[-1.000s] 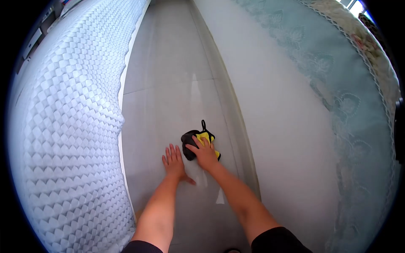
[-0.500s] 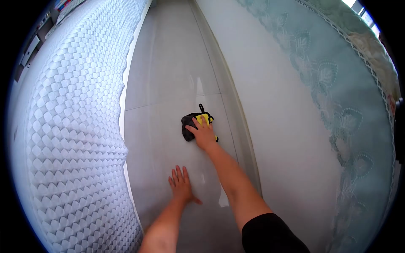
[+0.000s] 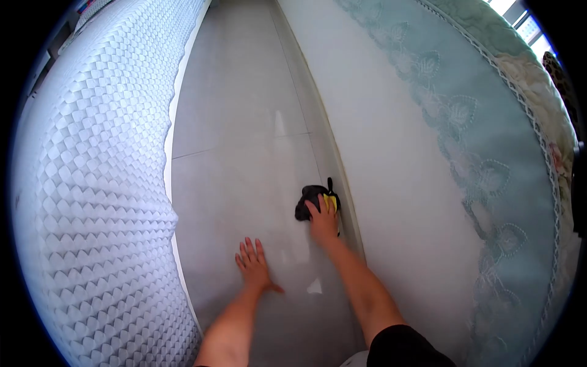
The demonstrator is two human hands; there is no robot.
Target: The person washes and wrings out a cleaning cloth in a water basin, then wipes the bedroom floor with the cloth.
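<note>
A black and yellow cleaning cloth (image 3: 309,194) with a black loop lies bunched on the grey tiled floor (image 3: 232,189), close to the right-hand edge strip. My right hand (image 3: 323,226) presses down on it from above, fingers bent over the fabric, and partly hides the yellow side. Lower and to the left, my left hand (image 3: 254,269) rests palm down on the bare tile. Its fingers are spread, the thumb points right, and it holds nothing.
A white quilted cover (image 3: 110,165) bulges along the left side of the narrow floor strip. On the right stands a white panel (image 3: 391,183) with a yellowish bottom edge (image 3: 342,165). Teal embroidered fabric (image 3: 477,116) drapes over that side.
My right hand has slid the cloth to the right and nearer to me, close to the right-hand edge. The left hand stays planted; the view has shifted slightly.
</note>
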